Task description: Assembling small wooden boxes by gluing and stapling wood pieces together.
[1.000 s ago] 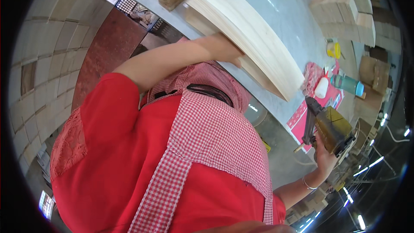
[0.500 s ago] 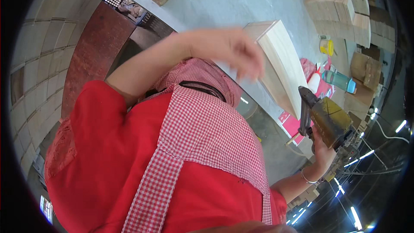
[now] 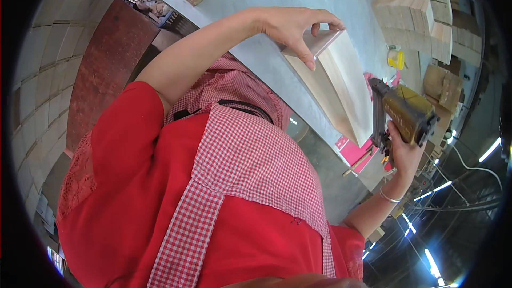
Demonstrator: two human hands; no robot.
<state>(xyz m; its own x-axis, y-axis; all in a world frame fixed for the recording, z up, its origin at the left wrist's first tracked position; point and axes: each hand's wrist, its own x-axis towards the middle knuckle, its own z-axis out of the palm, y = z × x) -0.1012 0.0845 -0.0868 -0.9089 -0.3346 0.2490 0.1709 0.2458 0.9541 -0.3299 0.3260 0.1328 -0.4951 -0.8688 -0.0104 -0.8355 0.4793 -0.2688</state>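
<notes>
Left hand (image 3: pixel 298 32) moved to left end of the box (image 3: pixel 349 85), spread wide across it; can't tell if gripping. Box on table (image 3: pixel 266 0); right hand (image 3: pixel 408 152) holds nail gun (image 3: pixel 408 114) near it. Probably steadying.

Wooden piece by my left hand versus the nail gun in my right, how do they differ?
The wooden piece is pale and flat-faced; the nail gun is dark with a bulky yellow-brown body. The wooden piece rests on the table; the nail gun is held in your right hand. Both have a hand at them.
</notes>
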